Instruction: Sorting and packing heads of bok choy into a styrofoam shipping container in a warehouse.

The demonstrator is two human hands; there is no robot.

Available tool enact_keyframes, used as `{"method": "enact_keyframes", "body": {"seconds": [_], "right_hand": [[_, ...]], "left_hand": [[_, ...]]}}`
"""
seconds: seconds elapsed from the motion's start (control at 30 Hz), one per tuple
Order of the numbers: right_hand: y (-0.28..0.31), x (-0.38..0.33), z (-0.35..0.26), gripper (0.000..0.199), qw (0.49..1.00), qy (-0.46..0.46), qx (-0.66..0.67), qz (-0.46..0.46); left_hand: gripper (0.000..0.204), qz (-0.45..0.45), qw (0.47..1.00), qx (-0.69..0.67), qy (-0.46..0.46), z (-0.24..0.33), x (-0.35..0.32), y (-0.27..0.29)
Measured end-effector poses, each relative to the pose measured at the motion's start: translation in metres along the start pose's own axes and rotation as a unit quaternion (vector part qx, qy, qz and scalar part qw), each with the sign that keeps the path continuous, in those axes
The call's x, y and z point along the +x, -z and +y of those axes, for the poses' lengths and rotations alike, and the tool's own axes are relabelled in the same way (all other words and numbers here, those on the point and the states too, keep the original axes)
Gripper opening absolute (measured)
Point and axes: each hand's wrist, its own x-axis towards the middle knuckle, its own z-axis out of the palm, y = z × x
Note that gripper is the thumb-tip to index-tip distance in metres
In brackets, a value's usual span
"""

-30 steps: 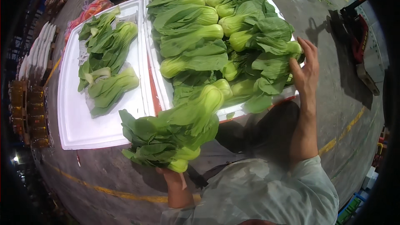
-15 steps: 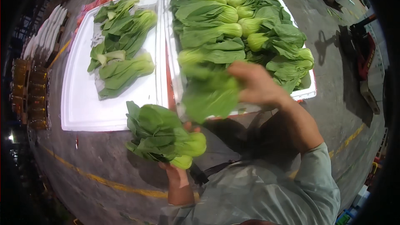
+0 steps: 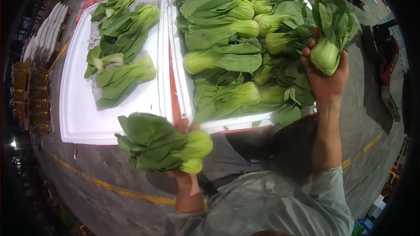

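Note:
My left hand (image 3: 185, 177) is closed round green bok choy (image 3: 159, 146), more than one head by the pale stem ends, in front of the two foam containers; the leaves point left and hide most of the palm. At the right, my right hand (image 3: 329, 82) grips a single head of bok choy (image 3: 327, 39), stem end down in the palm and leaves upward. Between the hands stands a white foam box (image 3: 249, 123) packed with rows of bok choy (image 3: 222, 30). Most lie with their stem ends toward the box's middle.
To the left of the box is a shallow white foam tray (image 3: 72, 122) with several bok choy (image 3: 127, 76) and loose leaves on paper. Bottled crates (image 3: 38, 98) stand at the far left. A dark and red piece of equipment (image 3: 387, 63) stands on the concrete floor at right.
My right hand has swung from the box's near edge out to the right, now holding a bok choy upright. A bok choy now lies in the box's near row. My left hand has barely shifted.

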Motion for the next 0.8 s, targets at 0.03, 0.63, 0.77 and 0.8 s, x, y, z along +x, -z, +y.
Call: {"method": "enact_keyframes", "body": {"seconds": [0.03,0.63,0.77,0.8], "right_hand": [[0.000,0.000,-0.001,0.065,1.000,0.007,0.008,-0.016],[-0.019,-0.003,0.003,0.056,0.997,-0.015,-0.011,0.074],[-0.014,0.000,0.012,0.045,0.993,0.034,-0.104,0.044],[-0.014,0.001,0.019,0.043,0.990,0.023,-0.114,0.082]], "left_hand": [[0.070,0.003,1.000,0.002,0.000,0.001,0.004,-0.001],[0.057,0.247,0.965,-0.017,-0.084,-0.009,0.019,-0.011],[0.061,0.144,0.841,0.513,-0.096,-0.013,0.013,-0.001],[0.061,0.046,0.861,0.477,-0.170,-0.021,0.012,0.006]]}}
